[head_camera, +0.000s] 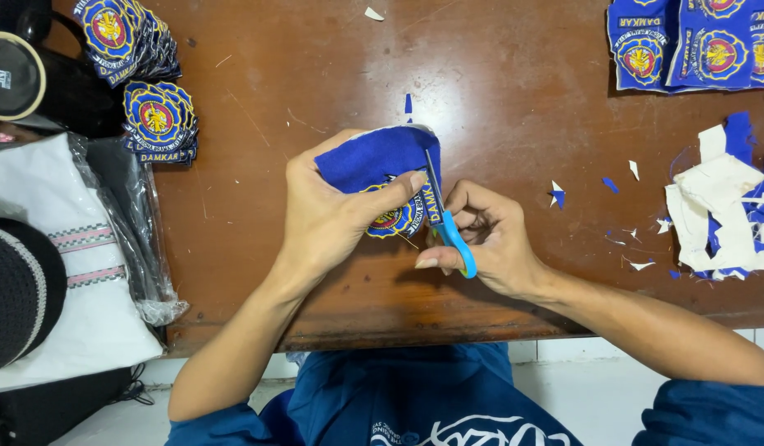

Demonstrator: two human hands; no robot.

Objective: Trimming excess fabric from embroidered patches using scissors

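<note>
The left hand (328, 211) grips a piece of blue cloth with an embroidered round badge (380, 177), fingers closed over it and thumb pressed on the badge, holding it just above the brown wooden table (497, 91) near its front edge. The right hand (489, 239) is closed around the blue handles of a pair of scissors (444, 211), whose blades run up along the right edge of the cloth, touching it. Two piles of finished round badges (146, 78) sit at the table's far left corner, and a sheet of uncut blue badges (695, 41) lies at the far right. Nearer on the right is a heap of white and blue offcuts (728, 206), with small scraps (557, 195) scattered between it and the hands. Left of the table lie a folded white cloth in clear plastic (76, 248) and a dark round cap (18, 289). The person wears a blue shirt (398, 396)
</note>
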